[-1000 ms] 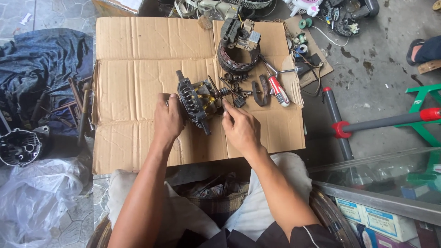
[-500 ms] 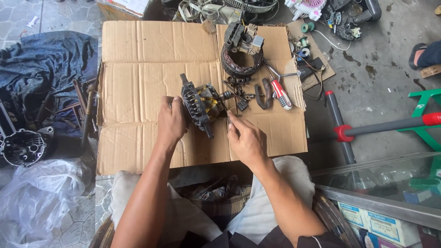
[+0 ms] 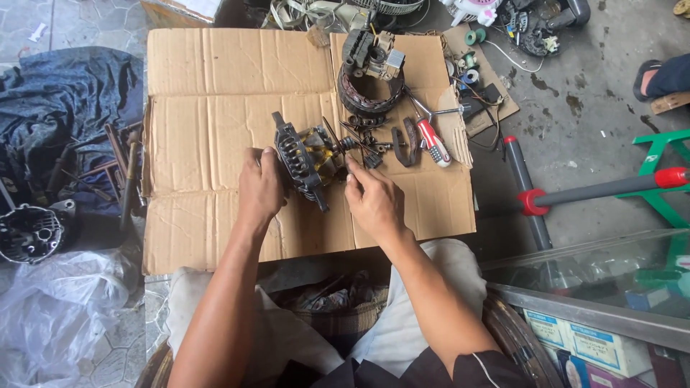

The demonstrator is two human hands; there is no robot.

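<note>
The rotor assembly point(image 3: 305, 158) lies near the centre of the cardboard sheet point(image 3: 208, 86). The left hand point(image 3: 260, 188) is closed around its dark clawed end. The right hand point(image 3: 372, 201) pinches at the shaft end, apparently on a small part; the view is unclear. A red-handled screwdriver point(image 3: 433, 142) lies toward the cardboard's right edge, beside the stator ring point(image 3: 370, 93).

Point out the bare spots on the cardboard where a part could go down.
Free: the cardboard's far-left half, beyond the left hand, and the near strip under both wrists. Crowded: the right side, around the rotor assembly, the wound stator ring and the red-handled screwdriver, past the right hand.
</note>
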